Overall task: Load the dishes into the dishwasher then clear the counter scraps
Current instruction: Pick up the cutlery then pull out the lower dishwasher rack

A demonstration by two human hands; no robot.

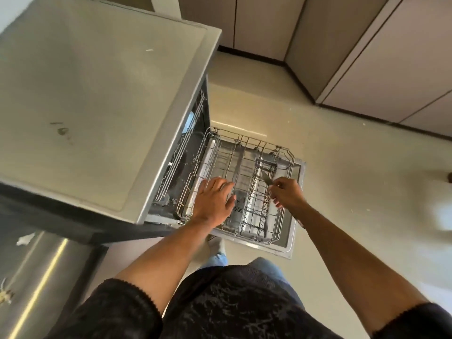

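Dishwasher: white freestanding dishwasher (102, 99) at the left, door (292, 231) folded down flat over the pale floor (342, 179).
Lower rack: grey wire lower rack (247, 182) pulled out over the open door; a grey plastic cutlery basket (259, 204) stands in its right half.
Upper rack: edge of a second wire rack (193, 118) shows inside the dishwasher opening.
Left hand: left hand (214, 200) lies palm down over the left part of the lower rack, fingers straight and spread, holding nothing; whether it touches the wires cannot be told.
Right hand: right hand (287, 193) is above the right side of the lower rack, fingers curled in a pinching grip on a utensil.
Utensil: metal utensil (266, 178), blurred, apparently a spoon or knife, its free end angled toward the far end of the cutlery basket.
Counter: steel counter (36, 277) at the lower left carries a white scrap (25, 238) and a yellowish scrap (6, 296).
Surroundings: beige cabinet doors (367, 57) line the far wall.
Person: dark patterned top, blue jeans, pale sock above the floor.
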